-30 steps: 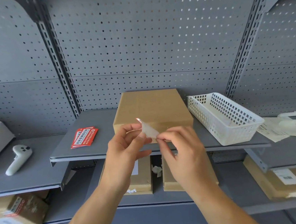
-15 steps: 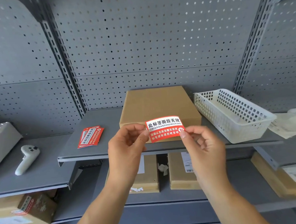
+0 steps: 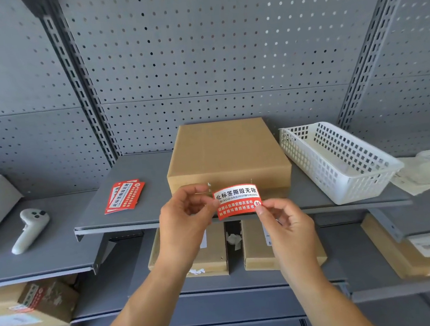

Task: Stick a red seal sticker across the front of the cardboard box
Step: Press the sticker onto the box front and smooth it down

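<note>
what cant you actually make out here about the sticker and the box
All in the head view:
- Whether the red seal sticker touches the cardboard box: its back is hidden.
- Whether its backing is off: that side faces away.
- The box's front middle: the sticker and left hand cover it.
- The sticker's bottom-right corner: the right hand pinches over it.
- The spare stickers count: they overlap.

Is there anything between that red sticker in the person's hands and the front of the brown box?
Nothing visible. The red seal sticker is pinched between the left hand and right hand, right before the front face of the brown cardboard box, with only open air between.
</note>
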Available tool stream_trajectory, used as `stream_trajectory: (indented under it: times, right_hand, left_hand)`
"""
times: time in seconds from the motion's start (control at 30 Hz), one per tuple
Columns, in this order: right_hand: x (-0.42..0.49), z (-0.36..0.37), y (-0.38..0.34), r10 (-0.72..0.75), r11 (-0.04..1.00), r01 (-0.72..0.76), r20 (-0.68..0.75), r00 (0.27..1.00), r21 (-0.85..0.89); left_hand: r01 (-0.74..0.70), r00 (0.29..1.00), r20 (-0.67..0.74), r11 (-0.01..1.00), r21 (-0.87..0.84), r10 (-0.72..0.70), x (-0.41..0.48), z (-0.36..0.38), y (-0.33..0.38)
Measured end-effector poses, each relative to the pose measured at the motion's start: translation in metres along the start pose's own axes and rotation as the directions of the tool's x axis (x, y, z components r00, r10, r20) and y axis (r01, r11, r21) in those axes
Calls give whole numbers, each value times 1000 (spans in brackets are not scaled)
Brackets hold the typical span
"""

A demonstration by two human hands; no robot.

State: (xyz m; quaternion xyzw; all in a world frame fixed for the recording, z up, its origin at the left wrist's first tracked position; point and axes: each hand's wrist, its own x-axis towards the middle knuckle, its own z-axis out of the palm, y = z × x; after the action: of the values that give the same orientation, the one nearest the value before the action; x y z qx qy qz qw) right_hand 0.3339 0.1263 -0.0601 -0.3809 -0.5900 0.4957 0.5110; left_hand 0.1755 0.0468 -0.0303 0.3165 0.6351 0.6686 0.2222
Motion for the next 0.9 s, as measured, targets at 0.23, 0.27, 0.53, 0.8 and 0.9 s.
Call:
stream_trajectory:
  times: [0.23,0.27,0.53,0.8,0.9]
  right_hand:
    - [7,3,6,-59,993,60,18,998,-105]
    - [8,3,6,-60,993,60,10,998,-105]
    - [15,-3,1,-181,962,185,36,983,-201]
    - [24,-3,3,-178,937,200,100,979,-287]
    - [24,-1,3,-142,945,164,97,985,-283]
  left_hand:
    - [-165,986,36,952,257,161,8,-4,-5]
    - [-180,984,51,948,264,173,9,-5,-4]
    - [-226,971,137,936,269,195,9,-11,5]
    - [-225,971,141,936,271,193,15,-11,1]
    - [-232,972,109,932,278,209,16,-10,0]
